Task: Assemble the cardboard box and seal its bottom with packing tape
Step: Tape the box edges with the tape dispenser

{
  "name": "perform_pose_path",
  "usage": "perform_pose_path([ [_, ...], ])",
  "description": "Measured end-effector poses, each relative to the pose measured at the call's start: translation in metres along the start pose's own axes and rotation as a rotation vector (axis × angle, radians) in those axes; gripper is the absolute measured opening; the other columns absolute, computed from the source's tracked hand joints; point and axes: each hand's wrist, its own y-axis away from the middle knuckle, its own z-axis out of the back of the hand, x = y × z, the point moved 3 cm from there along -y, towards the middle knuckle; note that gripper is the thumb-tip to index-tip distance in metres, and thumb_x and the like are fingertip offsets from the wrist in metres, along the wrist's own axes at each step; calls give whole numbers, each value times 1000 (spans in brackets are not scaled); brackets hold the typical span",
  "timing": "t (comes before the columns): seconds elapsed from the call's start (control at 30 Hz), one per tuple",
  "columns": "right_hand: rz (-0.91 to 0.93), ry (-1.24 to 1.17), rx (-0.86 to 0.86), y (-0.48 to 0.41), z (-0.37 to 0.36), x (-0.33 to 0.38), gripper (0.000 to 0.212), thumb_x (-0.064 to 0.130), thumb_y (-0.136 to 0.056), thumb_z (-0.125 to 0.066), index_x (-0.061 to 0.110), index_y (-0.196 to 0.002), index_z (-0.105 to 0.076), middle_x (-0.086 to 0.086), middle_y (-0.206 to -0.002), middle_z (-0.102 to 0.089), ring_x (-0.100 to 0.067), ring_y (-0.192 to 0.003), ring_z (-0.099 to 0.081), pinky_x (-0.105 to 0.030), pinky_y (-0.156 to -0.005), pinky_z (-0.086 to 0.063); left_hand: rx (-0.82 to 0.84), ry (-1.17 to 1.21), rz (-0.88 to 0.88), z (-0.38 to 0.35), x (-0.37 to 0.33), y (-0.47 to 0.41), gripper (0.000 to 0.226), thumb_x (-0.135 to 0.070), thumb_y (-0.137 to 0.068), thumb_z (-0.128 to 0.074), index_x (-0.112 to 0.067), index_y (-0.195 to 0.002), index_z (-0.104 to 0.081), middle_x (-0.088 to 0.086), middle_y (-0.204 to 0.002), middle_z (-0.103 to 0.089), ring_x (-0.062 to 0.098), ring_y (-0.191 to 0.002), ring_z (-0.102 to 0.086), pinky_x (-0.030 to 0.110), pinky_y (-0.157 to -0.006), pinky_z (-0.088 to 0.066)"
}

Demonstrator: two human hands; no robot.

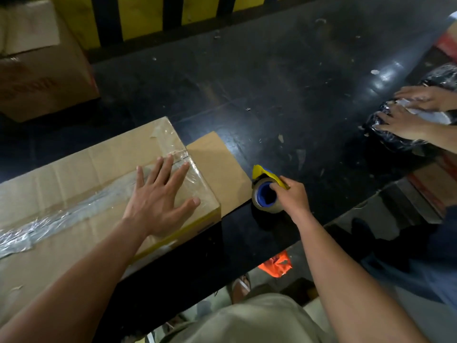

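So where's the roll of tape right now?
The tape roll is in the right hand, resting on the black table just right of the cardboard box.

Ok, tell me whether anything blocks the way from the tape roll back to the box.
Nothing visible does. The right hand holds the tape roll on the dark table, just right of the box. Only a flat cardboard flap lies between them. The left hand rests flat on the taped seam.

1 head view, looking forward-down over table (284,100), close above both forearms.
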Motion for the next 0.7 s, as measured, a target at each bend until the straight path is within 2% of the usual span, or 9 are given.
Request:
perform_pose_path([
  [0.1,18,198,-58,-7,-1,-5,39,32,-93,-64,15,-128,-66,-13,-122,-68,-36,-114,-59,-44,-98,-46,-3,8,-9,1,1,1,87,-83,-90,-18,-39,-161,7,2,-169,17,22,-155,19,61,-122,7],
  [0.2,90,469,-109,-14,-5,-8,54,34,-97,-60,14,-146,-47,-22,-134,-55,-44,-120,-50,-49,-102,-41,-1,-5,-16,-1,0,1,87,-82,-90,-17,-39,-160,11,2,-168,19,23,-155,20,61,-122,7],
  [0.3,110,481,-75,-12,-13,-13,84,48,-87,-70,11,-151,-31,-22,-136,-44,-42,-122,-48,-49,-102,-43,-10,-2,-17,-2,0,1,86,-82,-91,-16,-39,-160,11,3,-168,18,23,-154,21,60,-122,8],
  [0.4,127,547,-2,-6,-19,-18,119,67,-68,-78,9,-154,-20,-19,-142,-36,-38,-130,-37,-45,-107,-38,-10,-3,-19,-3,-1,0,86,-83,-91,-16,-40,-159,13,2,-168,18,22,-154,22,60,-122,8],
  [0.47,140,581,8,-8,-20,-23,123,61,-68,-81,8,-157,-13,-18,-147,-30,-38,-133,-33,-44,-109,-36,-8,1,-23,-3,-1,-1,86,-82,-91,-16,-40,-159,12,3,-168,18,23,-154,22,60,-122,9],
  [0.53,159,591,-10,-11,-20,-27,118,53,-72,-82,9,-157,-12,-17,-148,-29,-38,-132,-35,-44,-108,-38,-8,3,-25,-2,-1,0,86,-82,-91,-17,-39,-160,12,3,-168,18,23,-154,22,60,-122,9],
  [0.7,165,573,-60,-17,-14,-28,118,54,-71,-82,10,-157,-14,-17,-145,-33,-37,-128,-40,-45,-105,-41,-18,12,-39,-2,0,0,87,-82,-90,-18,-38,-160,10,3,-169,16,24,-155,20,60,-123,8],
])
